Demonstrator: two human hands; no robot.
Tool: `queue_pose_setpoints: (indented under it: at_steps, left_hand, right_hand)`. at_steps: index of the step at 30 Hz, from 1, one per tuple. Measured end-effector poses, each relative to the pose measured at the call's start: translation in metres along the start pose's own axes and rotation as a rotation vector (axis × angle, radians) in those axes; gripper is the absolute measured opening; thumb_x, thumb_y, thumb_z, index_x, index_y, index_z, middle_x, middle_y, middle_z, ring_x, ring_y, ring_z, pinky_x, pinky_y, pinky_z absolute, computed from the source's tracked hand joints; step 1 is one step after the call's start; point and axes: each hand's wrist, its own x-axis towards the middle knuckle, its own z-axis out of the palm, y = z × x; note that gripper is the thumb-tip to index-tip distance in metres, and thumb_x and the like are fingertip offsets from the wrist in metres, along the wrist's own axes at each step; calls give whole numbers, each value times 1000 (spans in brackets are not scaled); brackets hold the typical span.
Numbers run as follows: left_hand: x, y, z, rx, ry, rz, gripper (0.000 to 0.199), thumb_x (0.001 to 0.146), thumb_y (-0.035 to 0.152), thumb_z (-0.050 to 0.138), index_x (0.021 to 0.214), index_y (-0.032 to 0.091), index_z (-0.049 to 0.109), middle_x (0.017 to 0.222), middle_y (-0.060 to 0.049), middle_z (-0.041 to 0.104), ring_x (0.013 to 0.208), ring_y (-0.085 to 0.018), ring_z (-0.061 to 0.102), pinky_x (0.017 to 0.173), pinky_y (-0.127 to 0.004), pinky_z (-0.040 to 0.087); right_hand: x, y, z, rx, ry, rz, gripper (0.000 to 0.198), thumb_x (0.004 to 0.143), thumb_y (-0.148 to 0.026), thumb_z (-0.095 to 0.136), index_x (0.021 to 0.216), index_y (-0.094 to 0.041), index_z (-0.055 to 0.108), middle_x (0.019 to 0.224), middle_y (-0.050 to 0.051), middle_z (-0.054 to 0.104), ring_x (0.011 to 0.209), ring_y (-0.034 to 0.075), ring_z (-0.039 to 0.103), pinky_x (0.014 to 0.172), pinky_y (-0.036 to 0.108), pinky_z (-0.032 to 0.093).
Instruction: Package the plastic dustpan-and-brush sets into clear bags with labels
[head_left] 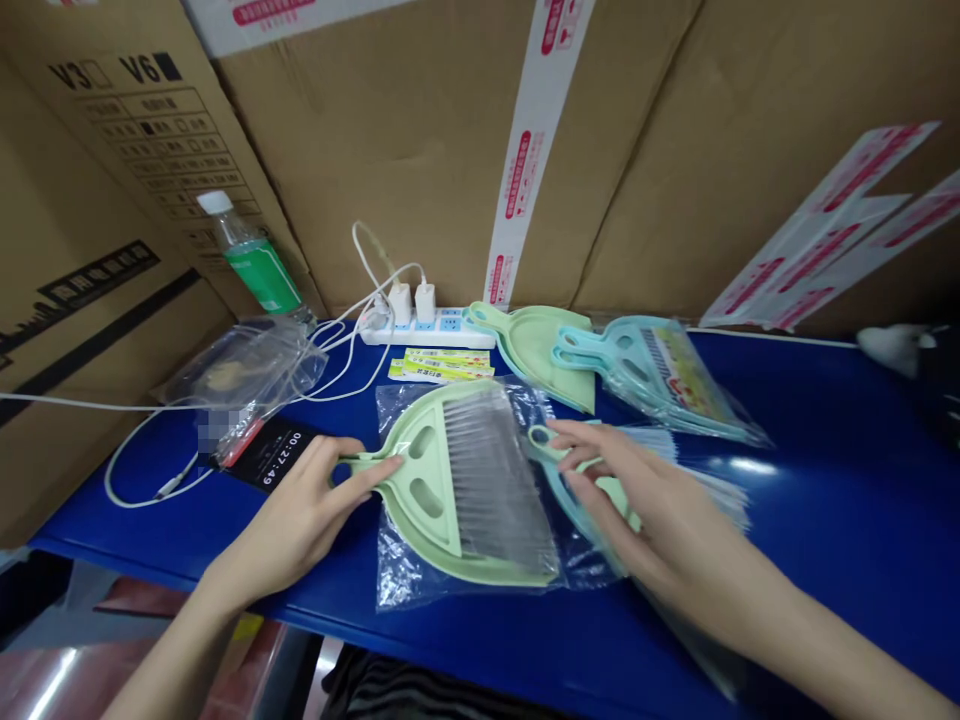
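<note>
My left hand point(334, 482) is closed on the handle end of a pale green dustpan point(409, 545), with its thumb on the matching hand brush point(427, 470) that lies in the pan, grey bristles to the right. Under them a clear plastic bag point(394, 590) is spread on the blue table. My right hand point(626, 490), slightly blurred, reaches over further brushes just to the right, its fingers apart and curved beside a green handle with a ring end point(541, 437). Pale blue bristles point(720, 490) stick out beyond that hand, which hides most of these brushes.
Behind lie another green dustpan point(544, 350) and a bagged blue dustpan set point(660, 370). A white power strip point(450, 328) with chargers and cables, yellow-green packets point(442, 366), a bottle point(259, 265), a phone point(266, 455) and a plastic bag point(240, 365) stand toward the left. Cardboard point(420, 150) walls the back.
</note>
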Motion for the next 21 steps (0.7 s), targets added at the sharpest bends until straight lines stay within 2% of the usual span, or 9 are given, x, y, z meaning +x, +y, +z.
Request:
queue_pose_setpoints:
  at_steps: [5, 8, 11, 13, 15, 18, 21]
  left_hand:
    - [17, 12, 5, 10, 20, 54, 46, 92, 8, 36, 130, 28, 51, 103, -8, 52, 89, -17, 51, 76, -30, 49]
    - [25, 15, 7, 16, 21, 73, 38, 93, 11, 39, 126, 24, 53, 103, -8, 53, 89, -18, 52, 76, -31, 51]
    - [31, 20, 7, 48, 31, 84, 31, 93, 13, 41, 120, 20, 56, 108, -11, 54, 99, -20, 54, 81, -35, 53]
    - [34, 25, 8, 103, 64, 140, 33, 91, 10, 45, 121, 20, 56, 120, -13, 53, 116, -25, 50, 92, -45, 50]
    - [36, 31, 8, 137, 56, 256, 38, 91, 7, 45, 124, 23, 54, 129, -11, 54, 127, -25, 44, 103, -49, 43]
    - [36, 35, 8, 145, 28, 414, 35, 94, 9, 40, 123, 20, 56, 126, -3, 62, 125, -17, 50, 109, -40, 40]
    - [26, 26, 0, 181, 104, 436, 32, 96, 13, 39, 121, 18, 58, 121, 0, 65, 125, -18, 50, 109, -40, 41]
  right_hand:
    - [0, 7, 6, 508, -236, 380, 48, 92, -44, 37, 133, -19, 38, 74, 1, 60, 58, 15, 60, 59, 31, 54]
    - [2, 14, 5, 790, -304, 526, 61, 87, -55, 46, 137, -23, 34, 86, 4, 65, 69, 18, 64, 58, 30, 53]
    - [1, 16, 7, 992, -344, 600, 67, 81, -59, 54, 137, -26, 36, 103, 9, 67, 85, 21, 66, 68, 34, 55]
    - [0, 16, 9, 1042, -327, 615, 70, 78, -60, 58, 136, -28, 36, 108, 10, 66, 90, 23, 66, 73, 37, 56]
    - [0, 16, 10, 1049, -311, 623, 71, 77, -60, 60, 136, -29, 37, 112, 11, 66, 94, 24, 66, 76, 39, 56]
    - [1, 16, 8, 1043, -324, 630, 72, 77, -60, 60, 137, -27, 37, 114, 12, 66, 96, 25, 66, 79, 40, 55]
    - [4, 17, 1, 993, -296, 613, 74, 77, -61, 59, 137, -26, 36, 113, 12, 67, 95, 25, 67, 78, 40, 56]
